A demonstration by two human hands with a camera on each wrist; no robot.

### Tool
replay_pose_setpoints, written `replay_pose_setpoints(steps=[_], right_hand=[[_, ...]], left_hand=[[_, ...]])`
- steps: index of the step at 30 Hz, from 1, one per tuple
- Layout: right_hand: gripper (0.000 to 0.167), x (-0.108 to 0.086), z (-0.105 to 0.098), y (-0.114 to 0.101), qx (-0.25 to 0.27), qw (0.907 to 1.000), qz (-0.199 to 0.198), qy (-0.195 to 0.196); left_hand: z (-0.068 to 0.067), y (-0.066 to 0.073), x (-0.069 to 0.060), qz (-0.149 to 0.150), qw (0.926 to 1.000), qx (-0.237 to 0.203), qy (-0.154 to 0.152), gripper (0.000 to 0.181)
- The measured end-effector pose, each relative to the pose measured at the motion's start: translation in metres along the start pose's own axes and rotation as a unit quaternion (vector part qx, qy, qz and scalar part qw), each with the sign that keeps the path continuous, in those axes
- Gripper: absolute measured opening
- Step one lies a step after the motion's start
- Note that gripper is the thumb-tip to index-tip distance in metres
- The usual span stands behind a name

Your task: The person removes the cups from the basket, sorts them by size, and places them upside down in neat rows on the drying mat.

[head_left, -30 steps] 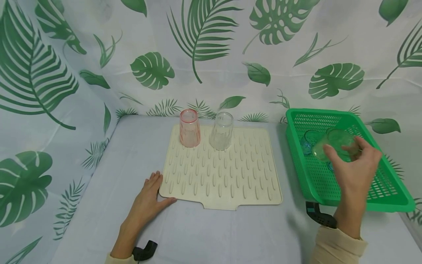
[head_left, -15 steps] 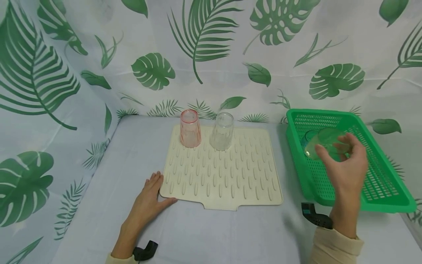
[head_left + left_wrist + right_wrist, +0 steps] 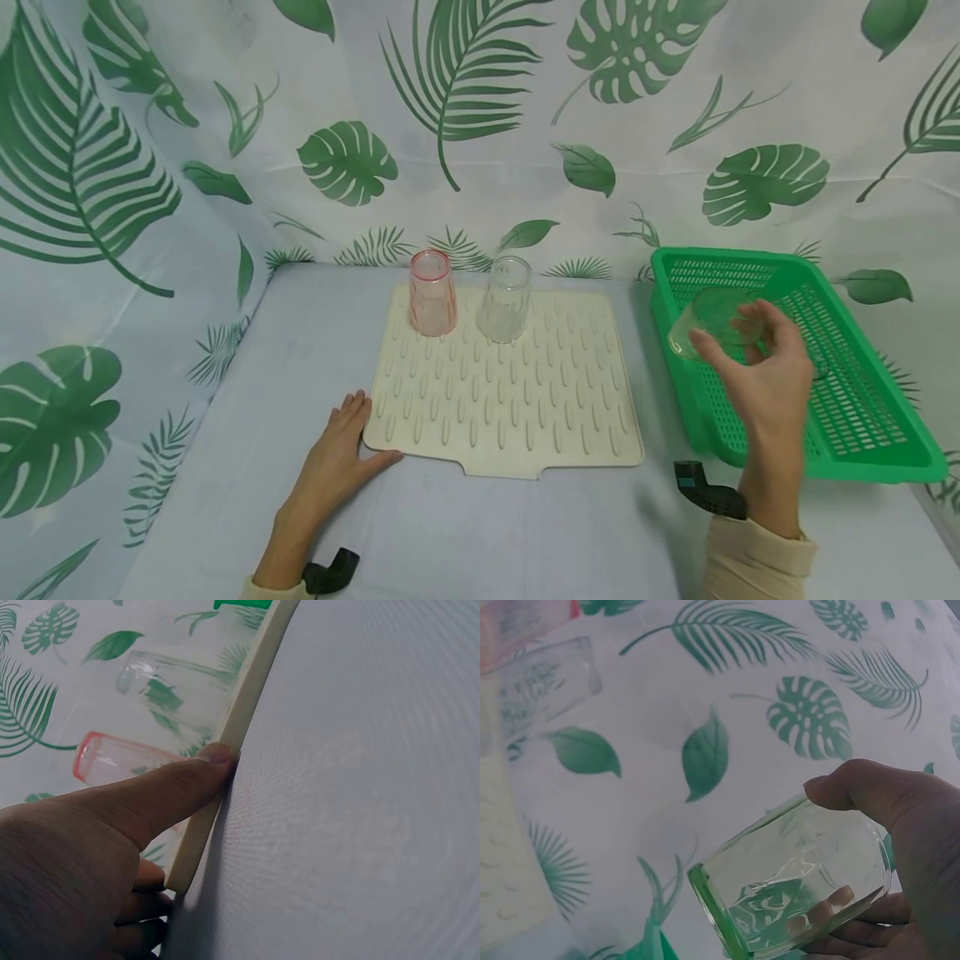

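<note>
My right hand (image 3: 772, 379) holds a green-tinted glass (image 3: 697, 325) between thumb and fingers, tilted, over the left side of the green basket (image 3: 675, 392). In the right wrist view the thumb lies on one side of the glass (image 3: 780, 892) and fingers show through it from the other. My left hand (image 3: 330, 462) rests at the near left corner of a cream ridged drying mat (image 3: 558, 392), its thumb (image 3: 184, 780) along the mat's edge. On the mat's back part stand a pink glass (image 3: 432, 304) and a clear glass (image 3: 504, 308), side by side.
The mat lies on a pale tablecloth (image 3: 585, 533), left of the basket. Leaf-patterned cloth (image 3: 495, 200) rises behind the table and along its left side. Something rounded and transparent (image 3: 822, 367) shows in the basket beside the right hand, mostly hidden.
The right hand has moved left with the green glass, from over the basket's middle to its left side. Blue glass seen in the basket earlier is now covered. The left hand stays still.
</note>
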State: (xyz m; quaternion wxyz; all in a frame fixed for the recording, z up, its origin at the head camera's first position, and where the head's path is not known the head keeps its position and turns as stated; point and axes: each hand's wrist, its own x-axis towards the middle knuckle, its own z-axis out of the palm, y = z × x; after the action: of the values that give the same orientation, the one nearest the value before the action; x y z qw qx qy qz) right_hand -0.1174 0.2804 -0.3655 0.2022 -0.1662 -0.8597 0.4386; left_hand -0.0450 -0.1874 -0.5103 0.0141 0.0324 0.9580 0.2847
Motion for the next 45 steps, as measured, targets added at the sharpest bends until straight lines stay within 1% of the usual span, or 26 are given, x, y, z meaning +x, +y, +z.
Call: replay_pose_setpoints(steps=[4,9,14,19,23,26,29,35,40,45], right_hand=[[0.075,-0.002,0.004,-0.001,0.010,0.9999,-0.010,-0.005],[0.069,-0.005,0.010,-0.002,0.025,0.9991,-0.031,-0.011],[0.068,-0.008,0.018,-0.007,0.033,0.9979,-0.046,-0.033],[0.070,-0.012,0.025,-0.013,0.026,0.9961,-0.066,-0.054],[0.071,-0.015,0.029,-0.015,0.025,0.9939,-0.083,-0.068],[0.072,-0.017,0.031,-0.017,0.028,0.9916,-0.096,-0.082],[0.073,-0.019,0.035,-0.018,0.029,0.9887,-0.109,-0.099],[0.076,-0.023,0.042,-0.020,0.021,0.9816,-0.135,-0.133],[0.080,-0.028,0.050,-0.024,0.024,0.9747,-0.161,-0.153],[0.078,-0.032,0.058,-0.026,0.028,0.9674,-0.188,-0.167]], left_hand=[[0.000,0.001,0.000,-0.003,1.0000,0.000,-0.003,0.100],[0.000,0.002,0.000,-0.001,1.0000,-0.001,-0.002,0.100],[-0.002,0.002,0.000,-0.004,1.0000,0.003,-0.005,0.100],[-0.006,0.003,0.001,-0.012,0.9996,0.005,-0.024,0.101],[-0.012,0.007,0.003,-0.026,0.9987,0.003,-0.045,0.101],[-0.017,0.010,0.007,-0.030,0.9983,-0.001,-0.049,0.099],[-0.021,0.016,0.012,-0.014,0.9987,-0.002,-0.048,0.098],[-0.031,0.034,0.025,0.017,0.9980,-0.002,-0.062,0.103],[-0.036,0.048,0.033,0.043,0.9969,-0.026,-0.060,0.104],[-0.040,0.063,0.039,0.065,0.9934,-0.075,-0.056,0.104]])
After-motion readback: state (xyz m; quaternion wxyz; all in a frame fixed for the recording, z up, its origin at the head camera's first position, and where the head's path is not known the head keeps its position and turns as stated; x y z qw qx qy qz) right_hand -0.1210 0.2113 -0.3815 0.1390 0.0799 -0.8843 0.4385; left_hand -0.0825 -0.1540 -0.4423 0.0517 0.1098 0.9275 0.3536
